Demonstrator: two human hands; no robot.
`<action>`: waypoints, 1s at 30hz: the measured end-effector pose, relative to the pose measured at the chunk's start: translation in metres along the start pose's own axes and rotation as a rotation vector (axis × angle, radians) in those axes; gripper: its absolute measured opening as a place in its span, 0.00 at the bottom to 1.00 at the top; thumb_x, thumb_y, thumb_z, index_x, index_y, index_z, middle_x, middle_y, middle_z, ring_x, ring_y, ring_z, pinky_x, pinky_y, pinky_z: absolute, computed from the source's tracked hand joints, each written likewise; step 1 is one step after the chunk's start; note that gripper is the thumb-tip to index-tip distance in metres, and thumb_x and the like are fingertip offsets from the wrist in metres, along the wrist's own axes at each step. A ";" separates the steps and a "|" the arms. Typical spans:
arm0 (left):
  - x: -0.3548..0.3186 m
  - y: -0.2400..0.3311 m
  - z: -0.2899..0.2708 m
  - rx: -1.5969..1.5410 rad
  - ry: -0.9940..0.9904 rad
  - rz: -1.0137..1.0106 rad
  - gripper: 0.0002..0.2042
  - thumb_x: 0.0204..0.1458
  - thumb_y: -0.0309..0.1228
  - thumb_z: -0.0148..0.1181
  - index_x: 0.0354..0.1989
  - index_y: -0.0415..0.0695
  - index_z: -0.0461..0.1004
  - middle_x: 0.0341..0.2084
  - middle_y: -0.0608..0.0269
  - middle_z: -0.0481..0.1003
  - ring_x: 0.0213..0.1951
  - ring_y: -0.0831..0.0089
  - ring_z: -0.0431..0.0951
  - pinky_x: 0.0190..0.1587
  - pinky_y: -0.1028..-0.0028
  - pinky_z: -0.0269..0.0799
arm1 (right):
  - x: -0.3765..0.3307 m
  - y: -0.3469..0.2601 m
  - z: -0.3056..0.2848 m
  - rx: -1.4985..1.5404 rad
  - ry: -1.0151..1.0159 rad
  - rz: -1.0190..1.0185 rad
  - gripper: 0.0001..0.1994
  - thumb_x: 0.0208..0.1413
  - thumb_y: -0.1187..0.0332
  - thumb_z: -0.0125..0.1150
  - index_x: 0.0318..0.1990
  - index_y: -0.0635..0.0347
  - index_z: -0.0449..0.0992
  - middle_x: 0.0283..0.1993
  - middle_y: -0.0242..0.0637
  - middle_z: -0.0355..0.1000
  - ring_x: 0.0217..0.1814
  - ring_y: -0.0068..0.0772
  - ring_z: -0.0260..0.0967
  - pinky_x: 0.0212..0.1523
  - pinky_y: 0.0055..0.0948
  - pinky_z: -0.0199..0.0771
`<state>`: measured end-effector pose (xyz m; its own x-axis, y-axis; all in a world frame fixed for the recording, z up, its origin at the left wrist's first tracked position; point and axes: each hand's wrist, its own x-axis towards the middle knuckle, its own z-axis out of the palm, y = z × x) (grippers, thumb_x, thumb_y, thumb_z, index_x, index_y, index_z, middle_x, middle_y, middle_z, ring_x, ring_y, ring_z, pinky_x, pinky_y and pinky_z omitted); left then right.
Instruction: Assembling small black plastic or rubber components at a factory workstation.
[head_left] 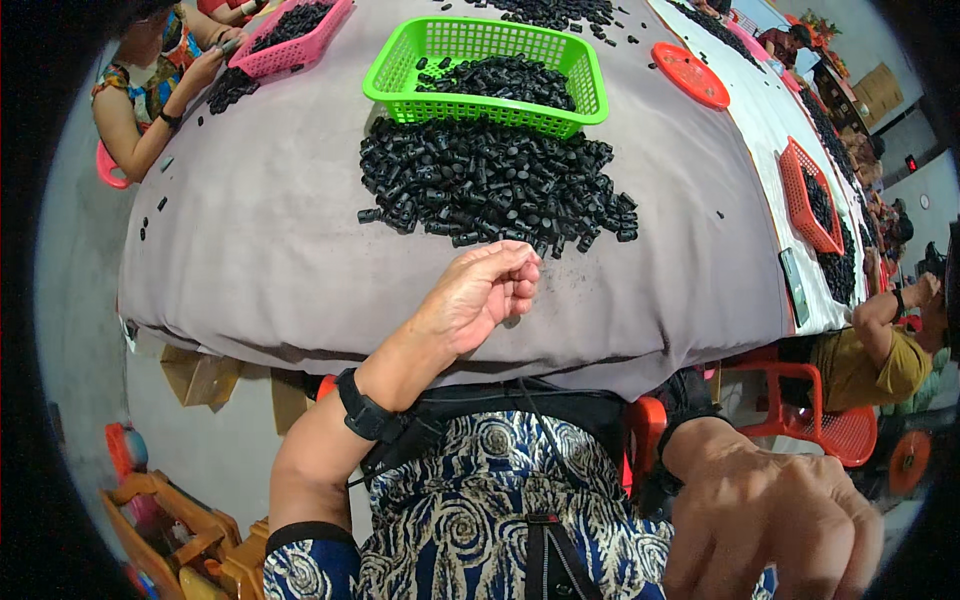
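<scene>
My left hand [490, 290] is closed just in front of a heap of small black cylindrical plastic parts [485, 180] on the cloth-covered table. Its thumb presses against the curled index finger, and whatever may be in the pinch is hidden. My right hand [770, 520] is raised close to the camera at the lower right, off the table's edge. The back of it faces up and its fingers curl downward, so its grip is hidden. Behind the heap stands a green plastic basket [480, 112], partly filled with the same black parts.
Grey cloth [250, 270] covers the table. A red round lid or tray [690, 75] lies at the far right, and a pink basket [295, 40] at the far left beside another person's hands. On the right table are a red basket [808, 195] and a phone [793, 285].
</scene>
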<state>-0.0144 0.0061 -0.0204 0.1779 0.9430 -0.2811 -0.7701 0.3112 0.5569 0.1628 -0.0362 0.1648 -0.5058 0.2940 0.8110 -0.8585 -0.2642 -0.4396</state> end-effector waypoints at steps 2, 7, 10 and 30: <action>-0.002 0.000 -0.002 -0.010 0.000 0.007 0.07 0.54 0.32 0.52 0.33 0.41 0.70 0.24 0.68 0.69 0.26 0.80 0.68 0.28 0.80 0.66 | -0.003 -0.003 0.006 -0.011 0.156 0.073 0.06 0.54 0.75 0.53 0.38 0.63 0.71 0.35 0.45 0.71 0.11 0.23 0.57 0.09 0.19 0.54; 0.000 0.001 0.002 -0.002 -0.017 -0.002 0.06 0.54 0.31 0.52 0.33 0.41 0.69 0.24 0.69 0.69 0.26 0.80 0.68 0.29 0.80 0.66 | -0.007 0.000 -0.008 -0.021 -0.021 0.000 0.07 0.53 0.73 0.55 0.39 0.63 0.72 0.38 0.44 0.71 0.11 0.24 0.58 0.10 0.19 0.55; -0.001 0.002 0.001 0.003 -0.011 0.000 0.06 0.54 0.31 0.52 0.33 0.42 0.69 0.24 0.69 0.69 0.26 0.80 0.68 0.29 0.80 0.66 | -0.004 -0.016 -0.008 0.090 -0.036 0.120 0.08 0.52 0.72 0.55 0.40 0.63 0.72 0.39 0.45 0.71 0.11 0.25 0.59 0.10 0.19 0.56; 0.000 0.001 0.004 0.002 -0.034 -0.011 0.07 0.54 0.32 0.53 0.34 0.41 0.70 0.24 0.69 0.70 0.25 0.80 0.68 0.28 0.79 0.67 | -0.008 -0.018 -0.059 -0.008 -0.164 0.143 0.10 0.52 0.73 0.47 0.23 0.69 0.69 0.20 0.44 0.64 0.15 0.30 0.60 0.13 0.27 0.58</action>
<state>-0.0123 0.0067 -0.0165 0.2069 0.9431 -0.2604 -0.7669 0.3216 0.5554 0.1770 0.0202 0.1432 -0.6021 0.1004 0.7921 -0.7801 -0.2852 -0.5569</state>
